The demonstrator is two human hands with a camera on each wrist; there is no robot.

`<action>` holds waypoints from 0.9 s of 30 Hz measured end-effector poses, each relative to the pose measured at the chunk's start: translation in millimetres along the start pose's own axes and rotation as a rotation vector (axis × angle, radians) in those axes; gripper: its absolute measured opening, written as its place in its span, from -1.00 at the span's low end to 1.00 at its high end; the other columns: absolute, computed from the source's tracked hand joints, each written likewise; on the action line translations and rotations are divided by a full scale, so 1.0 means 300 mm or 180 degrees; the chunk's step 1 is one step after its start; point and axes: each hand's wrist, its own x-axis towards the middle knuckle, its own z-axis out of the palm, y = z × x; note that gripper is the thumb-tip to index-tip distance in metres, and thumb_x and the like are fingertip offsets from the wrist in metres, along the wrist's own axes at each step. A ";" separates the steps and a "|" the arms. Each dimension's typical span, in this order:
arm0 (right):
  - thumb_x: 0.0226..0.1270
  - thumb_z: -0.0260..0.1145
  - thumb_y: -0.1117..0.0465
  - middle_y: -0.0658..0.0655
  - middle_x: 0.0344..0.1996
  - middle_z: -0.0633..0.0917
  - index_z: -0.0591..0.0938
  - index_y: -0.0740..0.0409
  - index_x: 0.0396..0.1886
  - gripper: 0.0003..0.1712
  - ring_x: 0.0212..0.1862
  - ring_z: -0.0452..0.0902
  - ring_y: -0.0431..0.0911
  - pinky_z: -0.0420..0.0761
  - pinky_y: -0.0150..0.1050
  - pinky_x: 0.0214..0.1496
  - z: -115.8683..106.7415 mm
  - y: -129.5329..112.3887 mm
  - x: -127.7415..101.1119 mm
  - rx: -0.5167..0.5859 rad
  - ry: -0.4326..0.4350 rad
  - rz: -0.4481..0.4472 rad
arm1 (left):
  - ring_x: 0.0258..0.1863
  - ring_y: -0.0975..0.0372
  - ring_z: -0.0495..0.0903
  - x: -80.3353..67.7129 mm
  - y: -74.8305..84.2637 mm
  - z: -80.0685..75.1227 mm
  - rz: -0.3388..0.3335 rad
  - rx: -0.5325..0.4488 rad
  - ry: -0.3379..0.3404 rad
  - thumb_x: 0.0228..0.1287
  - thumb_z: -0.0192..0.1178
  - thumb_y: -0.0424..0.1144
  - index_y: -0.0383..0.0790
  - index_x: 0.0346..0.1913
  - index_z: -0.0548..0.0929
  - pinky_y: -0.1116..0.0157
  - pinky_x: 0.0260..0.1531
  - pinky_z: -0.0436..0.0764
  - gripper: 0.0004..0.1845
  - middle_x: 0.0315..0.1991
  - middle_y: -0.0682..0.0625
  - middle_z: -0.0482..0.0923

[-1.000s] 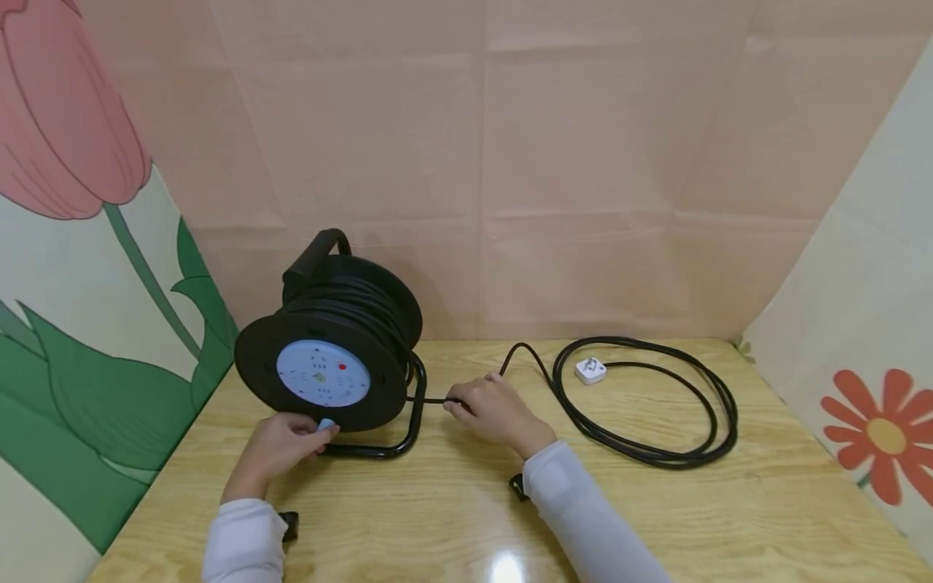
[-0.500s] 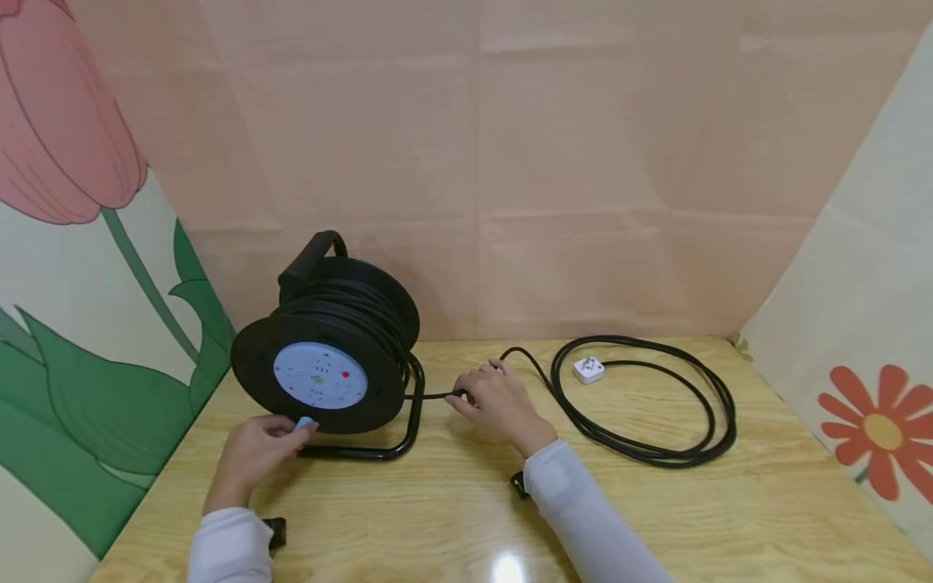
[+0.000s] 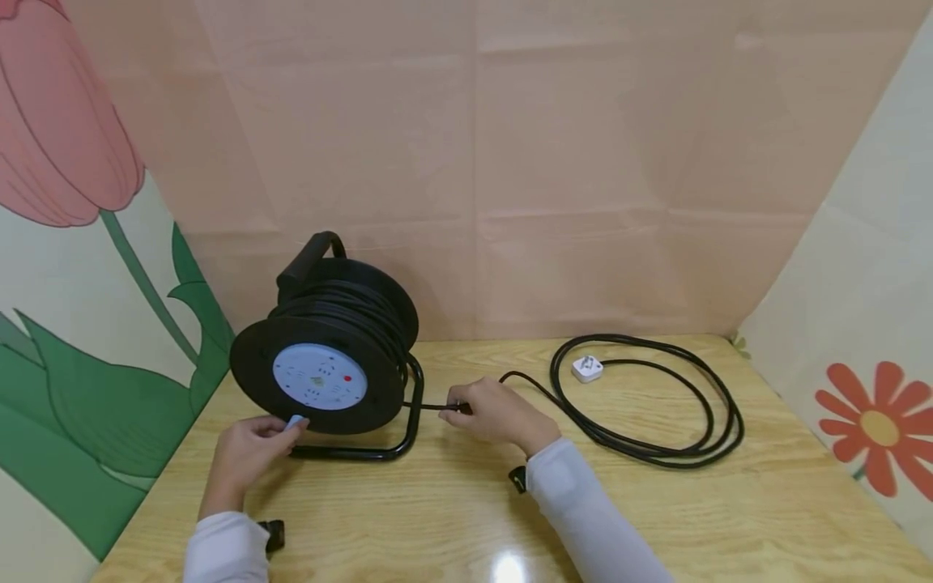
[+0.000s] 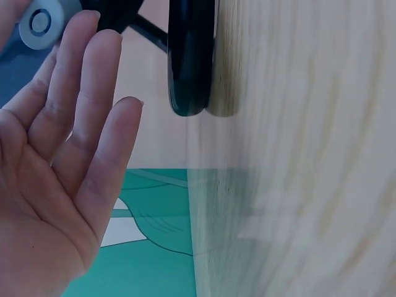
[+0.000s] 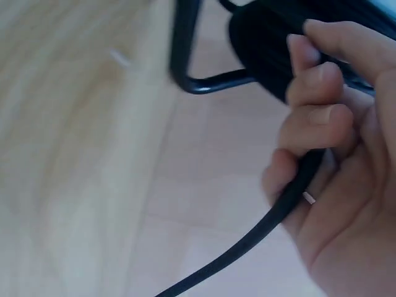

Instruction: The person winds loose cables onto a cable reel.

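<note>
A black cable reel [image 3: 251, 348] with a pale blue socket face [image 3: 319, 376] stands on the left of the table. Thumb and fingers of my left hand [image 3: 251, 453] pinch the small light blue crank knob [image 3: 294, 422] at the reel's lower rim. In the left wrist view, the grey-blue knob [image 4: 41, 23] shows at the top, the other fingers stretched beside it. My right hand [image 3: 503, 411] grips the black cable [image 5: 241, 244] just right of the reel, fingers curled round it. From there the cable runs on to loose loops [image 3: 608, 438] lying at the right.
A white plug [image 3: 587, 369] lies inside the loops. The reel's black tube frame [image 3: 364, 453] rests on the wooden table [image 3: 408, 518], its carrying handle [image 3: 309, 261] on top. A pink wall covering [image 3: 583, 162] rises behind, with flower-printed sides.
The knob and my left hand have moved left along the rim, and the reel face has turned slightly. My right hand has lowered a little; the cable's hump beside it is flatter.
</note>
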 end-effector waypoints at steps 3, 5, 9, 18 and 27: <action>0.45 0.28 -0.13 -0.22 -0.57 0.59 0.68 -0.14 -0.34 -0.75 -0.55 0.42 -0.30 0.50 -0.30 -0.45 -0.037 -0.010 -0.011 -0.0251 -0.0024 0.0136 | -0.32 0.19 0.58 0.001 0.001 -0.001 0.0003 0.0020 0.0000 0.11 0.41 0.28 -0.21 -0.35 0.78 0.26 -0.30 0.51 -0.46 -0.44 0.05 0.70; 0.42 0.27 -0.21 -0.20 -0.61 0.56 0.66 -0.14 -0.41 -0.68 -0.56 0.39 -0.28 0.47 -0.27 -0.46 -0.068 0.001 -0.027 -0.0374 -0.0020 0.0291 | -0.31 0.18 0.57 0.002 -0.001 -0.005 0.0005 0.0051 0.0034 0.11 0.39 0.30 -0.20 -0.35 0.78 0.26 -0.31 0.51 -0.45 -0.43 0.05 0.70; 0.42 0.23 -0.27 -0.12 -0.67 0.40 0.54 -0.05 -0.56 -0.51 -0.60 0.24 -0.24 0.32 -0.27 -0.50 -0.133 0.057 -0.072 -0.0073 0.0020 0.0720 | -0.29 0.14 0.55 -0.002 -0.005 -0.020 -0.0043 0.0052 0.0125 0.11 0.36 0.34 -0.19 -0.35 0.78 0.26 -0.31 0.49 -0.42 -0.41 0.03 0.69; 0.40 0.22 -0.32 -0.09 -0.63 0.30 0.45 -0.01 -0.56 -0.45 -0.56 0.18 -0.20 0.26 -0.24 -0.47 -0.198 0.124 -0.119 0.0420 0.0094 0.0892 | -0.20 0.11 0.54 -0.009 -0.015 -0.038 -0.0197 -0.0003 0.0105 0.11 0.36 0.35 -0.19 -0.30 0.79 0.25 -0.28 0.47 -0.41 -0.32 0.01 0.70; 0.42 0.13 -0.37 -0.04 -0.69 0.24 0.34 0.04 -0.61 -0.35 -0.62 0.05 -0.16 0.21 -0.27 -0.52 -0.230 0.208 -0.206 0.0566 0.0080 0.1100 | -0.27 0.18 0.58 -0.007 -0.008 -0.027 -0.0169 -0.0146 0.0085 0.14 0.36 0.32 -0.21 -0.29 0.79 0.26 -0.24 0.47 -0.42 -0.39 0.04 0.72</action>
